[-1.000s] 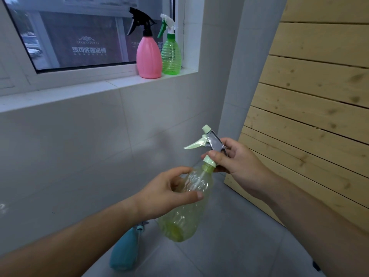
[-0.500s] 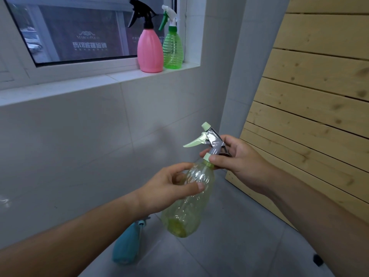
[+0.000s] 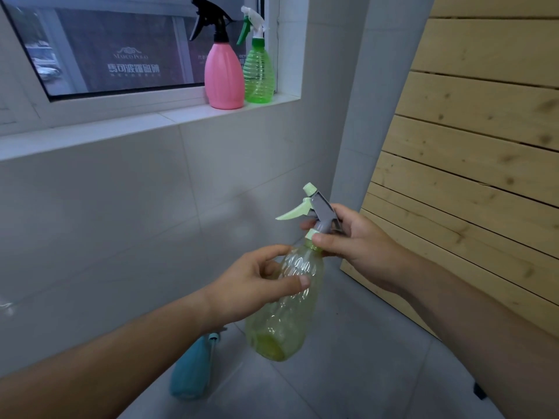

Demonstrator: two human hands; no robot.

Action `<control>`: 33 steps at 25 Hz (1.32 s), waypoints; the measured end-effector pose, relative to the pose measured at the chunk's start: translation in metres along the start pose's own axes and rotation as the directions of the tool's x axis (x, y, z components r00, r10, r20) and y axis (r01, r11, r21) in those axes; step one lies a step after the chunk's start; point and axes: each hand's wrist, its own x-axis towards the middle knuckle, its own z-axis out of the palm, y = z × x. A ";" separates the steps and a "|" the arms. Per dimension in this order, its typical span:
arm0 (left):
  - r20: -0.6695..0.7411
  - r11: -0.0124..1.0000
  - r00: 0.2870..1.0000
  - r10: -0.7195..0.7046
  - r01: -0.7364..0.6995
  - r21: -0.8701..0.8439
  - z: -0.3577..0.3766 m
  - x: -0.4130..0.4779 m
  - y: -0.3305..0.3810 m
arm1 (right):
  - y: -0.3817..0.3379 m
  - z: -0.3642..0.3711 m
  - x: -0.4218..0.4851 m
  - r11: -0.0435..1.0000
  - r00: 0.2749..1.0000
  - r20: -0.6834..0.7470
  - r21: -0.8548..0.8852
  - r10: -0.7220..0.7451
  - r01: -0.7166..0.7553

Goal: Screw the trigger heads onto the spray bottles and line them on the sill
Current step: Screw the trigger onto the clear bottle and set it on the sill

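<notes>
A clear yellow-green spray bottle (image 3: 284, 316) is tilted in mid-air in front of the tiled wall. My left hand (image 3: 254, 285) grips its body just below the shoulder. My right hand (image 3: 354, 240) pinches the pale green collar of the grey and green trigger head (image 3: 314, 207), which sits on the bottle's neck. On the white sill (image 3: 151, 122), at its right end, stand a pink bottle with a black trigger head (image 3: 224, 74) and a green bottle with a white and green head (image 3: 259, 71), side by side.
A teal bottle (image 3: 193, 373) lies on the grey floor tiles, partly hidden behind my left forearm. A wall of pale wooden planks (image 3: 472, 152) rises on the right. The window (image 3: 115, 46) sits behind the sill.
The view has tipped slightly, so the sill bottles sit higher in the frame. Both hands keep their grip; the held bottle and trigger head have barely shifted.
</notes>
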 end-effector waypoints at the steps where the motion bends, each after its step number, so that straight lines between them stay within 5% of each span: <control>1: -0.008 1.000 1.000 0.000 0.000 0.000 0.000 0.001 -0.001 | -0.001 -0.002 0.000 1.000 1.000 0.015 0.012 -0.003 0.003; 6: 0.014 1.000 1.000 0.005 -0.005 0.023 0.001 0.000 -0.004 | 0.005 0.003 0.001 0.982 0.999 -0.041 -0.190 -0.014 0.006; 10: 0.021 1.000 0.999 0.027 -0.027 0.005 -0.002 0.002 -0.002 | 0.002 -0.001 0.002 1.000 1.000 0.000 0.019 -0.017 0.017; 14: 0.012 0.999 1.000 0.019 -0.020 0.035 0.002 0.001 -0.005 | 0.007 0.003 0.003 0.990 0.997 -0.081 -0.142 -0.014 0.003; 20: 0.026 0.999 0.999 0.021 -0.022 0.027 -0.001 0.002 -0.004 | 0.002 -0.007 0.003 1.000 0.997 0.076 0.023 0.007 -0.009; 27: -0.136 0.980 0.990 0.023 0.005 0.201 0.003 0.005 -0.001 | 0.009 -0.002 0.007 0.999 1.000 -0.016 0.043 0.027 -0.026; 33: -0.062 0.980 0.991 -0.115 0.123 0.158 0.008 0.006 0.003 | 0.007 -0.002 0.004 0.997 1.000 0.001 0.075 0.031 -0.031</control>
